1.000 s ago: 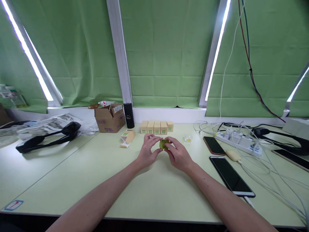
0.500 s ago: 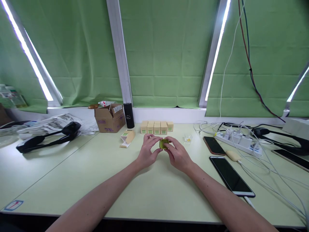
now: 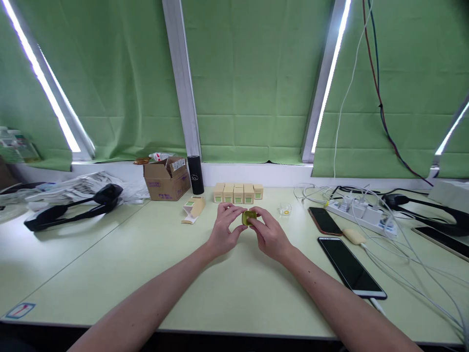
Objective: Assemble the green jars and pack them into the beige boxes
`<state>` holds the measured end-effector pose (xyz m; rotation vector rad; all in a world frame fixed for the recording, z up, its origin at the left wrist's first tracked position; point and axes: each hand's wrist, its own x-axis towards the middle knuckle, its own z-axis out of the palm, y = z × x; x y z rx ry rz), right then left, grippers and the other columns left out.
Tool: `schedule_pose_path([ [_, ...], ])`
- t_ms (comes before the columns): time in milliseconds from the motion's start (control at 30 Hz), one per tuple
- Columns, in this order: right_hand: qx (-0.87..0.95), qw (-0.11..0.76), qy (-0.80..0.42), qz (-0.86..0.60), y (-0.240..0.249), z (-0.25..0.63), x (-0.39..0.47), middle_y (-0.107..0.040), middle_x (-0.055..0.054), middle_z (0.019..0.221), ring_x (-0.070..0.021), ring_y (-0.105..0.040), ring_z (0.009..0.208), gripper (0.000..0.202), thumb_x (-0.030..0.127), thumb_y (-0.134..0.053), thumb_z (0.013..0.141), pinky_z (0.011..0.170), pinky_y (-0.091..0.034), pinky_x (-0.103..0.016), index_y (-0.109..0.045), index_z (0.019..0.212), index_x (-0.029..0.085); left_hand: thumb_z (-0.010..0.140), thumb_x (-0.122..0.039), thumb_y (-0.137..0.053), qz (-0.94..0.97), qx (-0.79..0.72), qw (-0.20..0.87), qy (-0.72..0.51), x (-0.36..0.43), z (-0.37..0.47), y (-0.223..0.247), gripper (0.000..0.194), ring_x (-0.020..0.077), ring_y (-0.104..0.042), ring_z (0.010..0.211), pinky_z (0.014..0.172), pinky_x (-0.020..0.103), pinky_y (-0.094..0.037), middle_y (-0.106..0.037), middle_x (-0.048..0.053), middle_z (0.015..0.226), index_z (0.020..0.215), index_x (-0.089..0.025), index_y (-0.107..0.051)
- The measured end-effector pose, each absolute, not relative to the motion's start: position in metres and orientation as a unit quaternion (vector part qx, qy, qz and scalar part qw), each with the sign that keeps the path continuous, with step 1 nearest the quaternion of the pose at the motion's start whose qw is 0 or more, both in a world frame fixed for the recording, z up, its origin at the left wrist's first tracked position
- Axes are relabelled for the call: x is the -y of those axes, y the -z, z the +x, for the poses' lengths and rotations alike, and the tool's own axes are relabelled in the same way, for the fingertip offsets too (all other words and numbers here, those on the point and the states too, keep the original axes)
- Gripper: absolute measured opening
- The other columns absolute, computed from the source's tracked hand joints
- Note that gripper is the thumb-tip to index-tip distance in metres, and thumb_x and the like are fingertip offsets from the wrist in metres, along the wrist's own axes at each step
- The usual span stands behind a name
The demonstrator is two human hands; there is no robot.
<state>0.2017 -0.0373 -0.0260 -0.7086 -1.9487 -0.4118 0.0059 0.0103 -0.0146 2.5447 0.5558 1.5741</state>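
Observation:
A small olive-green square piece [image 3: 248, 217] is held between my two hands, above the pale table [image 3: 205, 293]. My left hand [image 3: 226, 231] pinches its left side with thumb and fingers. My right hand [image 3: 270, 233] grips its right side, with a finger over its face. Just beyond my hands stand several small tan boxes [image 3: 238, 194] in a group, with green squares on their fronts. An opened tan carton [image 3: 193, 209] lies to the left. A small clear container [image 3: 285, 209] with something yellow in it sits to the right.
At the back left are a cardboard box [image 3: 166, 183] and a black cylinder [image 3: 195, 175]. A black headset-like frame [image 3: 73, 208] lies far left. On the right are two phones [image 3: 351, 266], a beige device [image 3: 353, 236], a power strip [image 3: 361, 215] and loose cables.

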Motion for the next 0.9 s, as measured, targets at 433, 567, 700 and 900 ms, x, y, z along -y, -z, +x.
schedule_pose_path([
  [433,0.804,0.490,0.140,-0.307,0.0307,0.2029,0.0363,-0.056,-0.017,0.131,-0.0291,-0.060,0.120,0.042,0.007,-0.043,0.101,0.094,-0.060,-0.048,-0.052,0.139,0.023,0.094,-0.024,-0.067,0.842,-0.187,0.044,-0.505,-0.0111,0.0053,0.0156,0.036,0.0309,-0.052,0.117,0.104,0.057,-0.045,-0.072,0.012,0.117,0.130,-0.023,-0.066],
  [567,0.803,0.494,0.118,-0.312,0.0306,0.2027,0.0373,-0.057,-0.017,0.135,-0.0295,-0.060,0.126,0.045,0.009,-0.043,0.102,0.099,-0.059,-0.051,-0.051,0.142,0.025,0.093,-0.027,-0.069,0.836,-0.198,0.064,-0.507,-0.0110,0.0059,0.0143,0.035,0.0309,-0.053,0.117,0.105,0.056,-0.045,-0.073,0.011,0.115,0.128,-0.023,-0.068],
  [700,0.782,0.525,0.074,-0.329,0.0305,0.2025,0.0404,-0.052,-0.018,0.148,-0.0310,-0.050,0.142,0.053,0.013,-0.050,0.101,0.109,-0.054,-0.055,-0.040,0.152,0.026,0.093,-0.033,-0.070,0.816,-0.231,0.122,-0.515,-0.0135,0.0077,0.0156,0.031,0.0297,-0.055,0.117,0.102,0.052,-0.048,-0.074,0.010,0.108,0.123,-0.025,-0.072],
  [900,0.776,0.540,0.032,-0.323,0.0334,0.2015,0.0413,-0.046,-0.017,0.156,-0.0308,-0.046,0.145,0.064,0.009,-0.052,0.097,0.098,-0.061,-0.049,-0.035,0.155,0.027,0.096,-0.048,-0.064,0.781,-0.323,0.196,-0.497,-0.0183,0.0102,0.0189,0.030,0.0214,-0.062,0.093,0.080,0.036,-0.054,-0.067,0.008,0.098,0.099,-0.023,-0.079],
])
